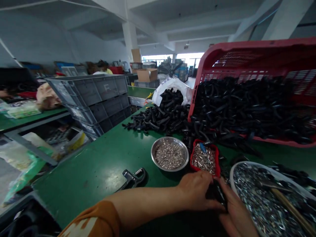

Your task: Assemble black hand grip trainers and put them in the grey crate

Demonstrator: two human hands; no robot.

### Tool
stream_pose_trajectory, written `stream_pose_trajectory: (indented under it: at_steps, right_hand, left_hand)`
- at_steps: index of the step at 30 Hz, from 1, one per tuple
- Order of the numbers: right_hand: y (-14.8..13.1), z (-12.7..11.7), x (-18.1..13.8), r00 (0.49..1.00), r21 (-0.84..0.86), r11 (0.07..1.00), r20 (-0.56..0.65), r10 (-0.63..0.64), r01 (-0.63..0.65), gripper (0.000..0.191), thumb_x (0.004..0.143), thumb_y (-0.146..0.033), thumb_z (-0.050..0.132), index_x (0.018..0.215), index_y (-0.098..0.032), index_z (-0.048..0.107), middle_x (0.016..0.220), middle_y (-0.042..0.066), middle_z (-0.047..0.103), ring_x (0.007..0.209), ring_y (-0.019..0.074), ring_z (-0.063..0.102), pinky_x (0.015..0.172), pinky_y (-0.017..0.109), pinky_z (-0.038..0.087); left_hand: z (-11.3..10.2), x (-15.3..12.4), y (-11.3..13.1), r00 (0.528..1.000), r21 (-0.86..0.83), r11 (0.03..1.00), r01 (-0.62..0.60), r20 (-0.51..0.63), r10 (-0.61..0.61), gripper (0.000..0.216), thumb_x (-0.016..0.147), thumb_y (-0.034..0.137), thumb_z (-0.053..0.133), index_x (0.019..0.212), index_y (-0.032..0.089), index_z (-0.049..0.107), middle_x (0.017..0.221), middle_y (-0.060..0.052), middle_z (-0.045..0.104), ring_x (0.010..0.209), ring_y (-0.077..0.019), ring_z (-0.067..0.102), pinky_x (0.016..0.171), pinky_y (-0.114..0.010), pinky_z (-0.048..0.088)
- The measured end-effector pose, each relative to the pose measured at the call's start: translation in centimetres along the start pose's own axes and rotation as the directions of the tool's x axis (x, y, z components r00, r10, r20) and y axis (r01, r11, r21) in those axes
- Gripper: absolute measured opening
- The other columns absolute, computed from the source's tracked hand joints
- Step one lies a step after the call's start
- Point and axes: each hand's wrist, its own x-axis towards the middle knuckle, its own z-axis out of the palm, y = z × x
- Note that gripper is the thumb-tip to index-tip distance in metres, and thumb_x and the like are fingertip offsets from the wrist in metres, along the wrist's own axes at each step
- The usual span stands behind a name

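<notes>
Both my hands meet over a small black plastic part (216,193) at the near edge of the green table (98,171). My left hand (197,191) curls round it from the left, fingers closed on it. From below right, my right hand (234,210) grips the same part. Just beyond the hands stand a small red tray of thin metal pins (204,158) and a round steel bowl of small silvery pieces (170,154). A white bowl of metal rings (269,197) with a wooden-handled tool lying in it sits at the right.
A tilted red basket (247,56) spills a heap of black curved plastic parts (247,105) across the back of the table. A black clamp (133,177) is fixed at the table's left edge. Grey crates (93,98) are stacked to the left, beside another green bench.
</notes>
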Motion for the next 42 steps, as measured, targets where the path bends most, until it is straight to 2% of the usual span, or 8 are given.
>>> stream_pose_trajectory:
  at_steps: [3, 7, 10, 14, 21, 25, 34, 42]
  right_hand:
    - [0.3, -0.9, 1.0, 1.000, -0.015, 1.000, 0.022, -0.008, 0.009, 0.040, 0.060, -0.045, 0.068, 0.094, -0.023, 0.062, 0.085, 0.002, 0.065, 0.065, 0.0173, 0.060, 0.040, 0.023, 0.044]
    - [0.3, -1.5, 1.1, 0.999, -0.003, 1.000, -0.039, -0.018, 0.018, 0.038, 0.055, -0.041, 0.073, 0.086, -0.023, 0.060, 0.084, 0.000, 0.063, 0.057, 0.0112, 0.054, 0.032, 0.017, 0.034]
    - [0.5, -1.5, 0.9, 0.996, 0.001, 0.999, -0.076, 0.041, -0.041, 0.043, 0.051, -0.040, 0.077, 0.084, -0.020, 0.058, 0.083, 0.000, 0.062, 0.058, 0.0100, 0.052, 0.032, 0.015, 0.032]
    - [1.1, -1.8, 0.8, 0.996, -0.022, 0.998, -0.073, 0.051, -0.053, 0.048, 0.052, -0.041, 0.076, 0.092, -0.022, 0.057, 0.087, 0.001, 0.062, 0.065, 0.0118, 0.054, 0.035, 0.015, 0.034]
    - [1.3, -2.0, 0.2, 0.997, -0.016, 1.000, -0.074, -0.019, 0.018, 0.043, 0.055, -0.040, 0.075, 0.089, -0.022, 0.057, 0.085, 0.000, 0.061, 0.066, 0.0133, 0.057, 0.035, 0.016, 0.036]
    - [1.7, -1.9, 0.4, 0.997, -0.022, 0.997, -0.023, -0.073, 0.072, 0.037, 0.060, -0.039, 0.073, 0.089, -0.022, 0.057, 0.084, -0.002, 0.059, 0.072, 0.0123, 0.057, 0.037, 0.014, 0.036]
    - [1.6, -1.6, 0.0, 0.994, -0.084, 0.992, -0.054, -0.098, 0.093, 0.044, 0.058, -0.043, 0.073, 0.092, -0.021, 0.054, 0.081, -0.001, 0.060, 0.061, 0.0112, 0.054, 0.036, 0.016, 0.036]
    - [2.0, -2.1, 0.4, 0.995, -0.113, 0.989, 0.023, -0.093, 0.095, 0.038, 0.064, -0.045, 0.069, 0.091, -0.020, 0.055, 0.078, -0.001, 0.060, 0.055, 0.0083, 0.048, 0.036, 0.015, 0.035]
  left_hand:
    - [-3.5, 1.4, -3.0, 0.998, 0.075, 0.997, 0.001, 0.064, -0.006, 0.057, 0.063, 0.072, 0.047, 0.091, 0.022, 0.058, 0.087, -0.002, 0.063, 0.077, -0.0189, 0.059, 0.064, -0.027, 0.045]
    - [-9.7, 5.1, -10.6, 0.886, 0.344, 0.820, 0.458, -0.095, -0.455, 0.037, 0.086, 0.043, 0.036, 0.111, 0.024, 0.055, 0.106, -0.007, 0.061, 0.092, -0.0202, 0.057, 0.074, -0.029, 0.042]
    - [-12.4, 7.8, -16.6, 0.876, 0.377, 0.814, 0.442, 0.014, -0.483, 0.041, 0.065, 0.028, 0.065, 0.105, 0.021, 0.061, 0.099, -0.007, 0.064, 0.087, -0.0227, 0.058, 0.072, -0.028, 0.042]
    - [-12.7, 9.3, -21.3, 0.913, 0.349, 0.896, 0.276, 0.195, -0.357, 0.034, 0.057, 0.016, 0.068, 0.090, 0.025, 0.067, 0.089, 0.002, 0.066, 0.085, -0.0170, 0.058, 0.074, -0.021, 0.040]
    - [-12.8, 5.6, -23.9, 0.976, 0.330, 0.935, 0.130, 0.123, -0.179, 0.022, 0.080, 0.022, 0.047, 0.096, 0.021, 0.063, 0.103, -0.003, 0.059, 0.093, -0.0157, 0.053, 0.081, -0.022, 0.037]
    - [-13.3, 3.0, -25.0, 0.980, 0.351, 0.927, 0.131, 0.096, -0.175, 0.027, 0.078, 0.023, 0.049, 0.103, 0.020, 0.058, 0.114, -0.004, 0.051, 0.087, -0.0139, 0.053, 0.077, -0.021, 0.038]
    - [-11.9, 5.6, -25.4, 0.984, 0.316, 0.947, 0.047, 0.151, -0.099, 0.024, 0.080, 0.023, 0.050, 0.101, 0.024, 0.061, 0.116, -0.004, 0.051, 0.093, -0.0171, 0.052, 0.082, -0.024, 0.037]
    - [-15.9, -4.2, -26.6, 0.977, 0.285, 0.957, 0.050, 0.183, -0.105, 0.022, 0.075, 0.029, 0.053, 0.094, 0.026, 0.062, 0.112, -0.005, 0.057, 0.098, -0.0199, 0.051, 0.087, -0.028, 0.038]
